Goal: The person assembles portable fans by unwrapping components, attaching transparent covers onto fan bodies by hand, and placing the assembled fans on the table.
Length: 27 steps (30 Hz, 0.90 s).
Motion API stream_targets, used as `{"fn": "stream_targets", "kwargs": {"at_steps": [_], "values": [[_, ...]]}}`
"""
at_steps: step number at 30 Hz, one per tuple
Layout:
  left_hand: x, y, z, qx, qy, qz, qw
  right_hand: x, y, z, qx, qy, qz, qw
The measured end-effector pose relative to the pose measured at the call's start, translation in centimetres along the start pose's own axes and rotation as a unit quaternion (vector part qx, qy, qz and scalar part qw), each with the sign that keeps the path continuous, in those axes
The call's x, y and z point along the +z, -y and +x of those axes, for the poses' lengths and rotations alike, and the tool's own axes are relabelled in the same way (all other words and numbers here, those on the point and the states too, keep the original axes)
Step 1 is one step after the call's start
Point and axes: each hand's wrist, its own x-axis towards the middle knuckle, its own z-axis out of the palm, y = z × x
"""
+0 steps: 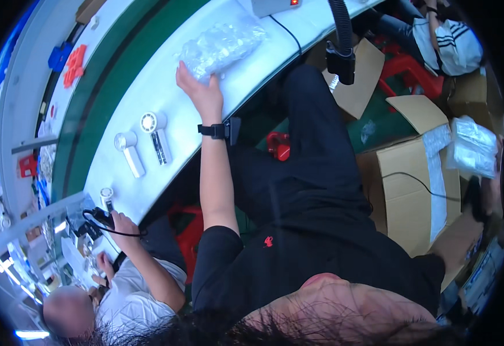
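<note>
Your left hand (199, 95) has its thumb and fingers spread against the near end of a clear plastic bundle (223, 49), which lies on the white table (246, 81) just beyond your fingertips. Nearer you and left of that hand rest a silver-faced fan (157, 137) and a plain white fan (131, 155); past them runs a green strip (105, 78). Your right hand (495, 164), dim at the rim, is at some clear packets (472, 145); its closure can't be told. Beside it stands an open carton (399, 179). Left of you sits a co-worker (142, 294) in white.
</note>
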Motion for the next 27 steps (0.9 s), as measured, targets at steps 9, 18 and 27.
{"fn": "stream_targets", "kwargs": {"at_steps": [9, 18, 27], "values": [[-0.3, 0.8, -0.2, 0.026, -0.021, -0.011, 0.999, 50.4, 6.1, 12.5, -0.001, -0.038, 0.206, 0.978], [0.3, -0.5, -0.5, 0.038, 0.011, -0.011, 0.999, 60.2, -6.0, 16.3, -0.113, -0.011, -0.036, 0.993], [-0.3, 0.7, -0.2, 0.031, -0.038, 0.032, 0.998, 55.3, -3.9, 13.3, -0.141, 0.050, -0.037, 0.988]]}}
